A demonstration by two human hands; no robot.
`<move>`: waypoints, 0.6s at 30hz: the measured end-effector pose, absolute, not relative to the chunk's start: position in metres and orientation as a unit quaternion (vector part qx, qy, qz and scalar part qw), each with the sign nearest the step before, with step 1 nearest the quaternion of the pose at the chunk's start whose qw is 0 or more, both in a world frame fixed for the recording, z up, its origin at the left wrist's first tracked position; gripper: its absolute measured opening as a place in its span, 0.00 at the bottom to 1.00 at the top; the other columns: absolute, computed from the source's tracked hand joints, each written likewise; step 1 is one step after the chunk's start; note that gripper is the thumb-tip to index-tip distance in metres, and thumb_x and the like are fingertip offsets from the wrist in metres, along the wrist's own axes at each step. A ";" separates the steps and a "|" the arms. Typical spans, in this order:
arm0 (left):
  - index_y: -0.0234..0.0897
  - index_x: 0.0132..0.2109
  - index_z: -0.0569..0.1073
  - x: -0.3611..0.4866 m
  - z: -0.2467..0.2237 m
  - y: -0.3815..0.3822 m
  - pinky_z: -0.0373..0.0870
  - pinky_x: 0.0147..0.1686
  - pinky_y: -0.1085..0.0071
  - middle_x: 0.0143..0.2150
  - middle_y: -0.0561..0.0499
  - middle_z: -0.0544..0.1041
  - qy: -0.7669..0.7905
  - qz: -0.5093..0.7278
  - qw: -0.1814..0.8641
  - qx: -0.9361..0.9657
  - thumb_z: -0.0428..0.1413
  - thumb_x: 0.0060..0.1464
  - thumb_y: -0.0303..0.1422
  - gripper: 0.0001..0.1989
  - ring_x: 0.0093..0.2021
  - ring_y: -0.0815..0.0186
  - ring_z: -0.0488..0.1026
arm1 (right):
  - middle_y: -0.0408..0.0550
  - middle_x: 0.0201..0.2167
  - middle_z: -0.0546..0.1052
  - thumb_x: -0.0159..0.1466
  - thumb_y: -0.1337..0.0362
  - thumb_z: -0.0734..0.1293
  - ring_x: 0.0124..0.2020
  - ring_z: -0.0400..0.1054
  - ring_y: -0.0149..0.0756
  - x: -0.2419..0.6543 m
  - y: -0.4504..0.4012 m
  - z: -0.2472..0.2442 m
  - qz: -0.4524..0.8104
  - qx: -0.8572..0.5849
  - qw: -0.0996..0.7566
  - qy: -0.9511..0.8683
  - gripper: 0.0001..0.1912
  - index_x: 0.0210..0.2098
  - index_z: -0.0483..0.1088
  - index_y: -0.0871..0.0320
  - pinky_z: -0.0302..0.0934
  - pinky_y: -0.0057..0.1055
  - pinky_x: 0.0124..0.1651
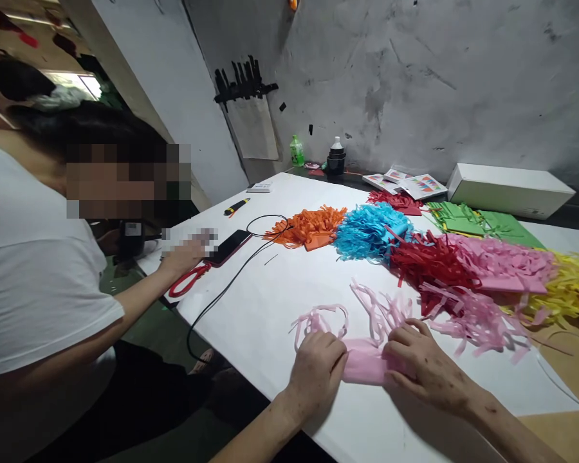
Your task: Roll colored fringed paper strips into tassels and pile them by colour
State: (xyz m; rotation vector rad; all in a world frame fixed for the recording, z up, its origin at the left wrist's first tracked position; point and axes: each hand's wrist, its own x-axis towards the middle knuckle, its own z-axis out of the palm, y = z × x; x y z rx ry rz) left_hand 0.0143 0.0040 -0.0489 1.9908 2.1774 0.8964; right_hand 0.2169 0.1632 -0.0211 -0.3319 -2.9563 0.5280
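A pink fringed tissue-paper piece (364,368) lies on the white tabletop between my hands, its uncut band toward me and its thin strips spreading away. At the band's left end, my left hand (317,365) is closed on the paper with curled fingers. My right hand (423,361) grips the right end, thumb along the near edge and fingers over the top. Some strips curl up beyond both hands. Close past my right hand lies a loose heap of more pink tissue strips (482,321).
Bundles of orange (309,226), blue (371,231), red (431,262), pink (506,260), yellow (576,286) and green tissue (456,218) line the far side. A white box (509,188) stands behind. At left, a person (43,257) reaches toward a phone (229,247) beside a black cable (217,299).
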 end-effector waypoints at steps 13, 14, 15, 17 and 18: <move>0.38 0.31 0.67 0.015 -0.050 0.009 0.58 0.34 0.65 0.30 0.50 0.72 0.721 0.271 0.025 0.637 0.48 0.59 0.22 0.10 0.32 0.62 0.67 | 0.54 0.51 0.72 0.63 0.66 0.66 0.51 0.63 0.49 0.192 0.160 -0.031 0.221 -0.086 0.123 -0.964 0.20 0.54 0.64 0.55 0.54 0.50 0.55; 0.37 0.31 0.67 0.015 -0.051 0.008 0.57 0.34 0.65 0.31 0.50 0.72 0.723 0.266 0.022 0.637 0.48 0.58 0.22 0.09 0.32 0.61 0.66 | 0.53 0.48 0.73 0.64 0.66 0.66 0.48 0.64 0.47 0.191 0.162 -0.034 0.219 -0.098 0.122 -0.963 0.15 0.51 0.66 0.56 0.55 0.49 0.53; 0.37 0.32 0.67 0.014 -0.052 0.008 0.57 0.34 0.65 0.31 0.50 0.72 0.725 0.262 0.020 0.637 0.49 0.58 0.21 0.09 0.32 0.61 0.66 | 0.52 0.44 0.73 0.65 0.67 0.65 0.46 0.65 0.46 0.191 0.163 -0.037 0.214 -0.112 0.123 -0.962 0.10 0.47 0.68 0.56 0.55 0.48 0.52; 0.37 0.32 0.66 0.013 -0.054 0.007 0.57 0.34 0.65 0.32 0.49 0.72 0.730 0.259 0.020 0.632 0.49 0.57 0.21 0.09 0.33 0.61 0.65 | 0.50 0.39 0.73 0.66 0.69 0.63 0.42 0.65 0.44 0.193 0.165 -0.042 0.207 -0.136 0.126 -0.961 0.04 0.41 0.68 0.56 0.56 0.46 0.49; 0.37 0.32 0.66 0.012 -0.055 0.007 0.57 0.34 0.65 0.32 0.49 0.71 0.733 0.261 0.023 0.628 0.49 0.57 0.21 0.09 0.33 0.61 0.65 | 0.49 0.38 0.73 0.66 0.69 0.63 0.41 0.65 0.43 0.195 0.166 -0.044 0.208 -0.140 0.127 -0.960 0.04 0.39 0.68 0.56 0.56 0.46 0.49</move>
